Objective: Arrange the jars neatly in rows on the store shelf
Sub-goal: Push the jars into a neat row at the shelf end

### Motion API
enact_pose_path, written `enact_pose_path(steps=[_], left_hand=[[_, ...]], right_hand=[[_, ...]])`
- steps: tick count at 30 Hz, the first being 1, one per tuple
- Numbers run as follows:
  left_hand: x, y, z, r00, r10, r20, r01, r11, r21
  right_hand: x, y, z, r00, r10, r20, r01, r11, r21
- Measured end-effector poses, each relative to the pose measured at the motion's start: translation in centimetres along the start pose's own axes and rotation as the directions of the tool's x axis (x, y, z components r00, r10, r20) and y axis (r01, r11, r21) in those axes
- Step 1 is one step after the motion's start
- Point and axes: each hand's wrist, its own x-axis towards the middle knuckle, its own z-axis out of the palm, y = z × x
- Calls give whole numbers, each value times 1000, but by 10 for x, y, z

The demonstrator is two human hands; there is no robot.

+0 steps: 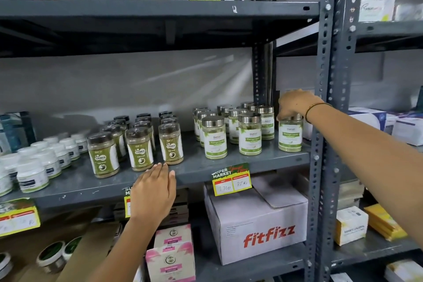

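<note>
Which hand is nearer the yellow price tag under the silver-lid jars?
Left. The left hand rests on the shelf edge just left of the price tag; the right hand is higher and to its right, gripping a jar lid.

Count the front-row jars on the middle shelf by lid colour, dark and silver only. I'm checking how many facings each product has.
Dark-lidded jars: 3
Silver-lidded jars: 3, counting the one the right hand grips by its lid
Total: 6
</note>
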Motion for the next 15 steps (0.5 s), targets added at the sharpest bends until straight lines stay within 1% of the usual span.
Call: enact_pose_path(steps=[6,10,15], left_hand=[[0,0,1,1000,-3,5,3,1000,7],[0,1,1,1000,-9,7,9,1000,10],[-1,1,-1,1000,-4,5,4,1000,15]], right_hand=[[9,5,6,997,-68,-26,69,995,78],[14,7,7,990,-135,-34,140,962,233],[17,7,11,985,-164,-54,172,911,375]])
